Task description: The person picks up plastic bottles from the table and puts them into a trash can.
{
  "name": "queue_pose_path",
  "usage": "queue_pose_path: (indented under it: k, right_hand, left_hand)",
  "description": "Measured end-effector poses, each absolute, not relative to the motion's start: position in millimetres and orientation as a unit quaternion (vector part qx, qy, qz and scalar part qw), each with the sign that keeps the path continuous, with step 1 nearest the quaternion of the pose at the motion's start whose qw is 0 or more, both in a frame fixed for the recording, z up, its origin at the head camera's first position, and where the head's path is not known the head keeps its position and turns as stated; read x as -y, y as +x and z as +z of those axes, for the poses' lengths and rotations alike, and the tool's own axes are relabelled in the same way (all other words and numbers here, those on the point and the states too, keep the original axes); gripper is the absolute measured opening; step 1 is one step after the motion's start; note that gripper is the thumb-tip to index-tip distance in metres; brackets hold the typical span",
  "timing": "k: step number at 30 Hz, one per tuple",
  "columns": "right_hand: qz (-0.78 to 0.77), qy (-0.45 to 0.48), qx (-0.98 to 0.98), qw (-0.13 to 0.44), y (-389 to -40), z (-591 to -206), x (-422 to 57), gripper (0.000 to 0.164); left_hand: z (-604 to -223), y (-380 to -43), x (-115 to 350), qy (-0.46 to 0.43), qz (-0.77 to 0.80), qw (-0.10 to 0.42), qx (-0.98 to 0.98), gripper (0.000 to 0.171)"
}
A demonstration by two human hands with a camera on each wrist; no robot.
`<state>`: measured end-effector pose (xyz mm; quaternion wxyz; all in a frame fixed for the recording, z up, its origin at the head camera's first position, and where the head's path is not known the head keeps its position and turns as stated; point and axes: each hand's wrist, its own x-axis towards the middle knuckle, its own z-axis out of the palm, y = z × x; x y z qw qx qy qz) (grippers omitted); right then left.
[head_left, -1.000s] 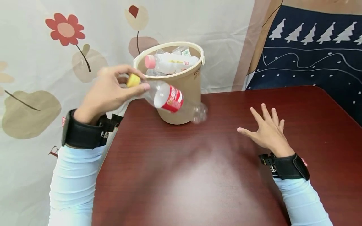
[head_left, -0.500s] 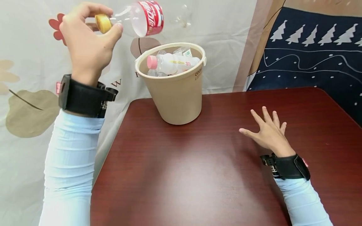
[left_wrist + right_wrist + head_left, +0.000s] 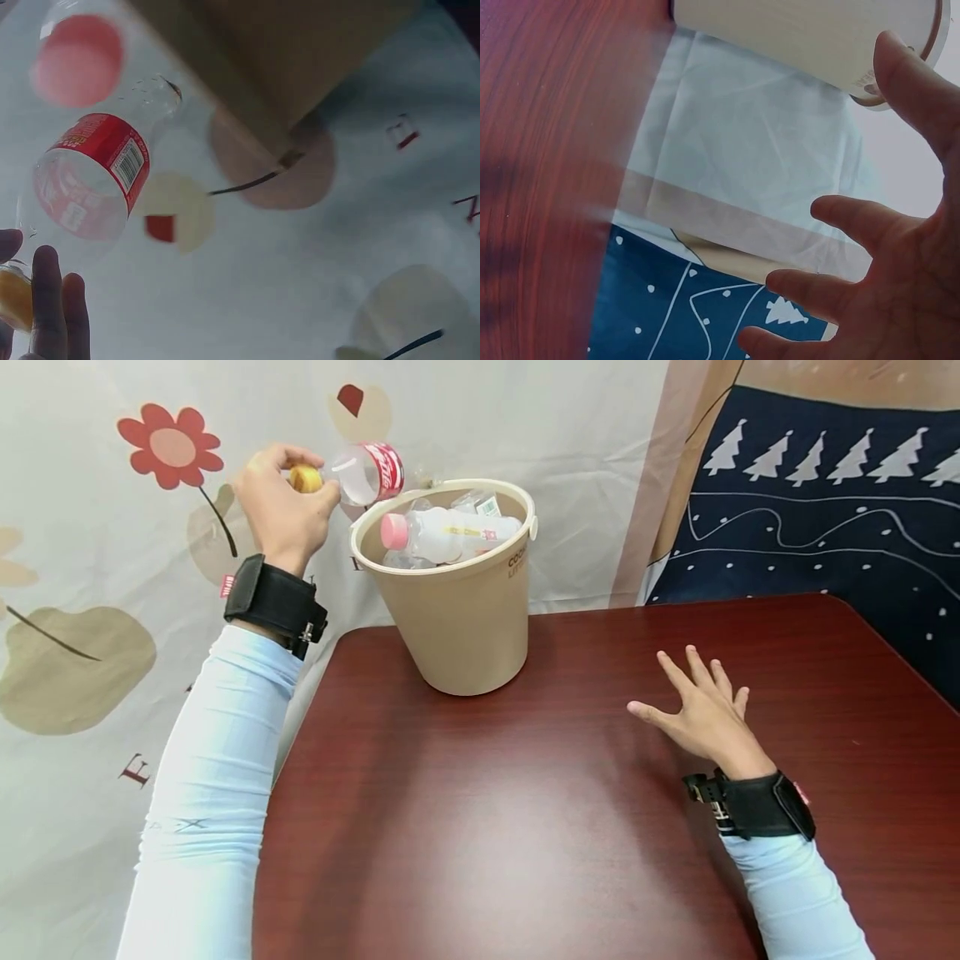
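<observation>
My left hand (image 3: 279, 514) holds a clear plastic soda bottle with a red label (image 3: 384, 471) by its neck, just beyond the yellow cap (image 3: 306, 478). The bottle lies nearly level, its base by the back left rim of a beige bin (image 3: 472, 627); whether it touches the rim I cannot tell. In the left wrist view, fingertips (image 3: 49, 300) show beside the bottle's neck, and the red label (image 3: 105, 154) carries a barcode. My right hand (image 3: 708, 722) is over the right of the table, fingers spread and holding nothing.
Inside the bin lies a bottle with a pink cap (image 3: 450, 532) on top of other clear plastic pieces. The bin stands at the far left of the dark red table (image 3: 510, 827). Behind hang a flowered curtain (image 3: 585, 468) and a navy cloth with trees (image 3: 810, 527).
The left hand first rose with the bottle from in front of the bin to above it, then came down to the rim's back left. My right hand stayed nearly still.
</observation>
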<state>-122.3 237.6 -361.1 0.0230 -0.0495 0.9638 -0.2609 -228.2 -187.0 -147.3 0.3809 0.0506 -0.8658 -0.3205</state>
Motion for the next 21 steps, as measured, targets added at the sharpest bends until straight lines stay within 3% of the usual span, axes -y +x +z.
queue_pose_path:
  k: [14,21]
  right_hand:
    - [-0.268,-0.048,-0.962,0.031,-122.1,-360.1,-237.9,0.098]
    - [-0.266,-0.042,-0.963,0.017,-120.3,-360.0,-242.1,0.097]
  left_hand:
    - [-195.7,-240.5,183.8,-0.015,-0.314,0.32,0.894,0.025]
    - [-197.9,-246.0,176.1,-0.041,-0.319,0.281,0.904,0.029]
